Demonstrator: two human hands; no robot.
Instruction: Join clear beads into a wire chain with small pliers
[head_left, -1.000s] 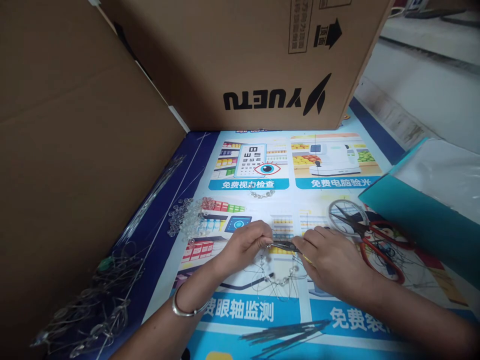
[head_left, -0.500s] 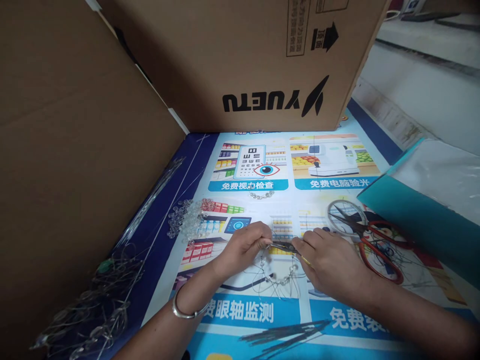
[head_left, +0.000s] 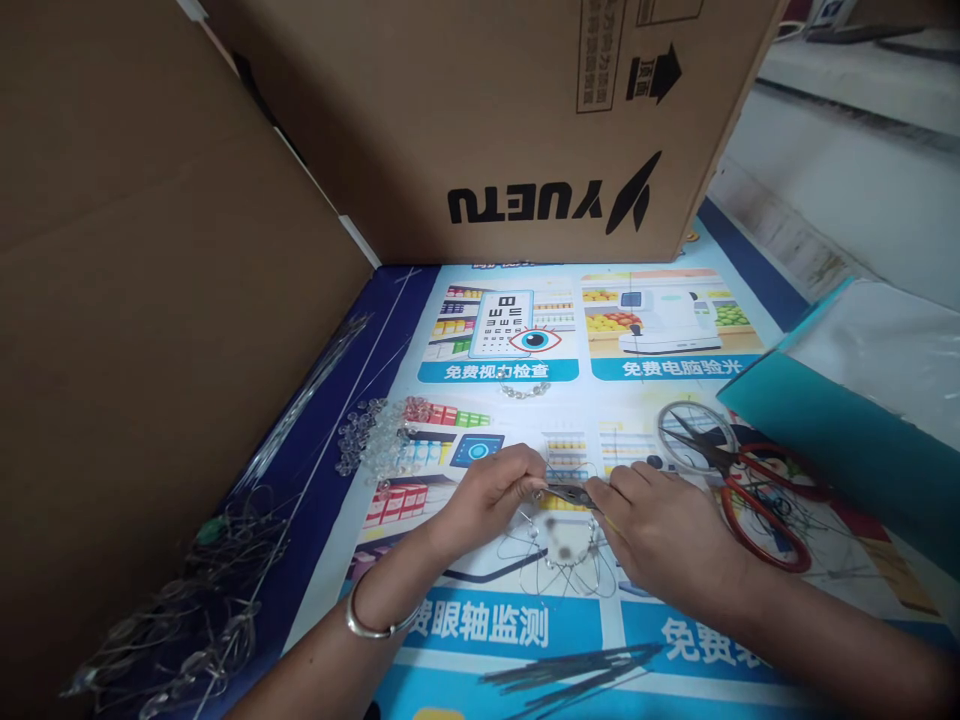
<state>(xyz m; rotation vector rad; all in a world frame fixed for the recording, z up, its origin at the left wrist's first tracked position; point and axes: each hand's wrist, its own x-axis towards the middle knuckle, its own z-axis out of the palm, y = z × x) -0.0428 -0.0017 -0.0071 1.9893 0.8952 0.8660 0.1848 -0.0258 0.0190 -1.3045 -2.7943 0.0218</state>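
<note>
A beaded wire (head_left: 564,560) is pinched in the left hand (head_left: 491,497) and nipped by pliers (head_left: 568,492) clasped in the right hand (head_left: 660,525); it could be kinked by a slip.

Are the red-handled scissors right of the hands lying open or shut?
Partly open. The red-handled scissors lie flat on the printed poster; their two handle loops are spread apart, and the blades look slightly parted.

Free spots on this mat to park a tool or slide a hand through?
Bare: the poster panel between the YUETU box, teal box and scissors. Also the blue caption strip just below the beaded wire. Crowded: centre, where the left hand pinches that wire and the right hand holds the pliers; bead pile and wire tangle at left.
</note>
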